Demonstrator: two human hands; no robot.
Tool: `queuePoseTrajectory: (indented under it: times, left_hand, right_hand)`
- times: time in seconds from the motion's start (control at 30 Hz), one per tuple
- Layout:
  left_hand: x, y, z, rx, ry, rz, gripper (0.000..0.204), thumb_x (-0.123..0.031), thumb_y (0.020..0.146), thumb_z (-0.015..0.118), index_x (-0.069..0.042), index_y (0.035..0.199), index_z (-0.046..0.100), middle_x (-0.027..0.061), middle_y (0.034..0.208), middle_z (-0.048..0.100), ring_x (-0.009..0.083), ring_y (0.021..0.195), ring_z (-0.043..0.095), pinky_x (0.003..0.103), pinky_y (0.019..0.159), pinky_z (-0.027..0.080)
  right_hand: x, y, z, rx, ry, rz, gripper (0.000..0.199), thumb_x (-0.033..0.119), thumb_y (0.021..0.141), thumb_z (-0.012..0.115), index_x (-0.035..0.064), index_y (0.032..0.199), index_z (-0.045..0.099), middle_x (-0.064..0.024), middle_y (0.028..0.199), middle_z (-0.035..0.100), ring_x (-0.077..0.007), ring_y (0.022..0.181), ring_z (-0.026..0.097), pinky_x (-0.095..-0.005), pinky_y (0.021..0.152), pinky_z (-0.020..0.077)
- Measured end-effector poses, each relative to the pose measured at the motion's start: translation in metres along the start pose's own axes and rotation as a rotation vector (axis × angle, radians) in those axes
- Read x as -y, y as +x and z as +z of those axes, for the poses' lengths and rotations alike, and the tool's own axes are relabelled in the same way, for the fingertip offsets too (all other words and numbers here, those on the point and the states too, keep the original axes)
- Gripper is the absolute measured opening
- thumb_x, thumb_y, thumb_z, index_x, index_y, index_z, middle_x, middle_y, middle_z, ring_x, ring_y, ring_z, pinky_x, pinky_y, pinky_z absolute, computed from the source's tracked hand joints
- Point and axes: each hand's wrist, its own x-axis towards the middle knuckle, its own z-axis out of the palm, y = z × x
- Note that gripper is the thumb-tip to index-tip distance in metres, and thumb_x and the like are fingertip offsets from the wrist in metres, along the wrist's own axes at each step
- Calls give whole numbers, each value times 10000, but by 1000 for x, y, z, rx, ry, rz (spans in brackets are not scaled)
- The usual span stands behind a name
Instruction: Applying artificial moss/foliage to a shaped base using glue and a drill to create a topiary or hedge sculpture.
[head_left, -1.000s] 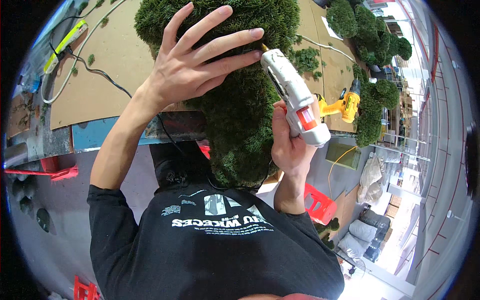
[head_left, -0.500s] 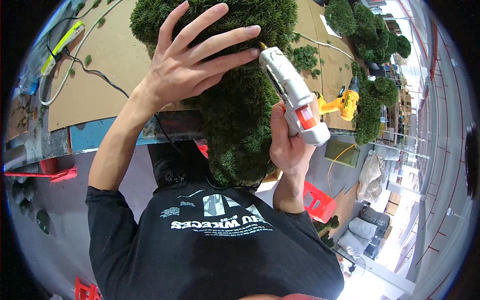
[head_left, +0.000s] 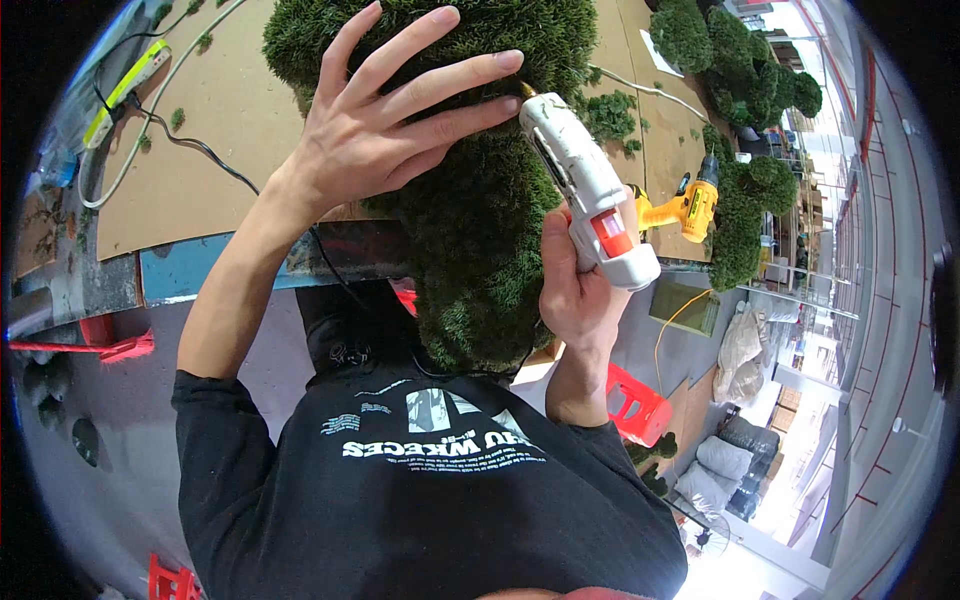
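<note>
In the head view, the left hand [head_left: 385, 125] lies flat with its fingers spread wide on top of a big green moss shape [head_left: 480, 230]. The palm presses on the upper part of the moss and holds nothing; the fingertips reach toward the right, close to the tip of a glue gun [head_left: 590, 195].

The right hand [head_left: 575, 290] is closed around the handle of the white glue gun, which has an orange trigger part. The gun tilts up and to the left, and its nozzle touches the moss just beside the left hand's fingertips.

The moss shape stands at the near edge of a work table [head_left: 200, 270] covered with brown cardboard [head_left: 230, 120]. Its lower part hangs over the table edge, down toward the person's black shirt [head_left: 430, 500].

On the cardboard to the left run a black cable [head_left: 200, 150] and a white cord, and small bits of green lie scattered there. A yellow drill [head_left: 690, 205] rests on the table to the right, just behind the glue gun. More moss shapes [head_left: 740, 70] stand farther back on the right.

Below the table, a red stool [head_left: 635, 405] stands near the right forearm, and grey sacks [head_left: 725, 465] lie on the floor beyond it.
</note>
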Motion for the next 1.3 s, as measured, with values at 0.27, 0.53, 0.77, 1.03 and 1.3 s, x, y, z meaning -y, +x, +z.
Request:
queuePoseTrajectory:
  times: [0.27, 0.53, 0.77, 1.03, 1.3]
  left_hand:
    - [-1, 1, -1, 3, 0, -9, 440, -261, 826, 757, -347, 1258, 739, -87, 1525, 557, 278, 1475, 413, 522, 1260, 218]
    - [1, 0, 0, -11, -15, 3, 441, -249, 828, 753, -350, 1258, 739, -85, 1532, 551, 281, 1478, 410, 521, 1260, 216]
    - [1, -1, 1, -9, -19, 1, 440, -247, 833, 748, -357, 1259, 737, -84, 1533, 550, 284, 1477, 412, 520, 1263, 199]
    - [1, 1, 1, -20, 2, 11, 428, -235, 835, 747, -347, 1249, 749, -84, 1520, 561, 287, 1472, 417, 518, 1253, 220]
    - [-3, 4, -1, -5, 4, -17, 417, -203, 856, 737, -341, 1249, 754, -69, 1510, 571, 287, 1459, 431, 507, 1252, 228]
  right_hand:
    - [-4, -2, -1, 12, -4, -1, 148, -30, 852, 692, -32, 994, 647, -194, 972, 603, -333, 789, 619, -378, 686, 506]
    - [-2, -3, -2, 15, -19, 22, 155, -31, 846, 696, -25, 994, 651, -192, 960, 613, -345, 810, 620, -388, 690, 507]
    - [12, -2, -6, 12, -68, 38, 132, 0, 864, 706, -9, 984, 653, -183, 957, 623, -354, 840, 634, -393, 710, 518]
    - [22, 0, -12, 52, -150, -21, 116, 28, 883, 708, 4, 982, 653, -142, 947, 638, -346, 807, 638, -388, 691, 521]
    - [21, -27, -42, -126, 341, 251, 247, -29, 894, 688, -36, 1139, 658, -65, 962, 678, -85, 727, 586, -235, 639, 463]
